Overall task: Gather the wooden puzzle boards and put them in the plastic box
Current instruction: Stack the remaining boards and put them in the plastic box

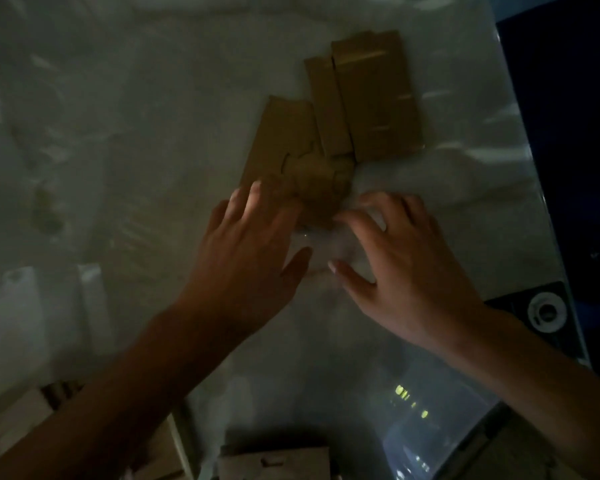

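we are looking down at a dim, glossy white table (118, 133). our left hand (246, 251) is lying with fingers spread and flat on the near end of a tan wooden puzzle board (284, 140). our right hand (395, 265), fingers also spread, is touching its near corner. two more tan boards (371, 98) are lying just beyond, overlapping.

The near end of the lowest puzzle board (293, 157) is hidden under the fingers of the left hand (253, 251), and the whole dim picture is blurred. Pale wooden pieces (274, 460) at the bottom edge are cut off, as are both forearms.
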### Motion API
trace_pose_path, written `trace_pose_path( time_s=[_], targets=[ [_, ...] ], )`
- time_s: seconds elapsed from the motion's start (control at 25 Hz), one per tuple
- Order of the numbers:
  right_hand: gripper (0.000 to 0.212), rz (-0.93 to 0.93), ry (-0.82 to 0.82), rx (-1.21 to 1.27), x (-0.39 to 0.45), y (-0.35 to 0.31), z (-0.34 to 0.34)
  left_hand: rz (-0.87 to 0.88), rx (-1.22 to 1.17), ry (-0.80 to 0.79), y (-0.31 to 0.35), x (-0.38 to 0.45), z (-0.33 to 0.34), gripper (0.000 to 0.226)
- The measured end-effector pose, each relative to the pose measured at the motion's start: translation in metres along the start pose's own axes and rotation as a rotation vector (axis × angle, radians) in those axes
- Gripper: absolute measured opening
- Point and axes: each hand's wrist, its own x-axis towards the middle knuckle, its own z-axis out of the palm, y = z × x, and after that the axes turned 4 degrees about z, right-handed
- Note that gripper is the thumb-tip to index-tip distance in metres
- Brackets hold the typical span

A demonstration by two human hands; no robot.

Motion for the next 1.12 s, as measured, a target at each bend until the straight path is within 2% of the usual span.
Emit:
trace_pose_path(
  time_s=[0.12,0.24,0.44,0.6,0.72,0.88,1.0,1.12],
  targets=[
    [0.054,0.029,0.091,0.055,0.023,0.017,-0.005,0.049,0.019,0.093,-0.005,0.03,-0.002,0.067],
    [0.059,0.064,0.128,0.065,0.042,0.035,-0.004,0.077,0.021,0.117,-0.007,0.063,-0.001,0.08],
    [0.068,0.137,0.154,0.082,0.065,0.055,0.002,0.093,0.045,0.066,-0.015,0.115,0.002,0.104],
    [0.065,0.148,0.14,0.067,0.071,0.053,0.011,0.106,0.045,-0.017,-0.028,0.145,0.0,0.124],
    [0.06,0.157,0.161,0.099,0.071,0.051,0.014,0.08,0.032,-0.061,-0.033,0.153,0.001,0.127],
    [0.057,0.151,0.152,0.161,0.071,0.052,0.013,0.079,0.034,-0.031,-0.029,0.152,0.0,0.126],
    [0.05,0.178,0.179,0.392,0.067,0.053,0.004,0.114,0.098,0.035,-0.027,0.144,-0.009,0.126],
    [0.043,0.188,0.283,0.519,0.057,0.053,-0.006,0.09,0.094,0.063,-0.025,0.127,-0.015,0.122]
  ],
)
